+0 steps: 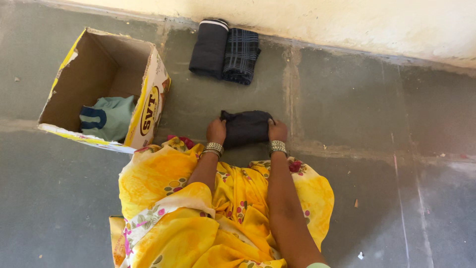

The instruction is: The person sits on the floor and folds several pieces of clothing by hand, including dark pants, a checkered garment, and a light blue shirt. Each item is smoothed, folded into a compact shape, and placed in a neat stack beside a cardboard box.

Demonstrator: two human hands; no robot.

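A dark folded garment [246,127] lies on the grey stone floor right in front of me. My left hand [216,131] grips its left edge and my right hand [277,130] grips its right edge, both wrists wearing metal bangles. My yellow flowered sari covers my lap below the hands. Farther away, near the wall, two rolled garments lie side by side: a plain dark one [209,47] and a checked dark one [241,54].
An open cardboard box [148,74] stands on the floor to my left, with a pale green garment [110,117] inside. A cream wall [347,20] runs along the far edge of the floor. Small scraps [360,255] dot the floor at right.
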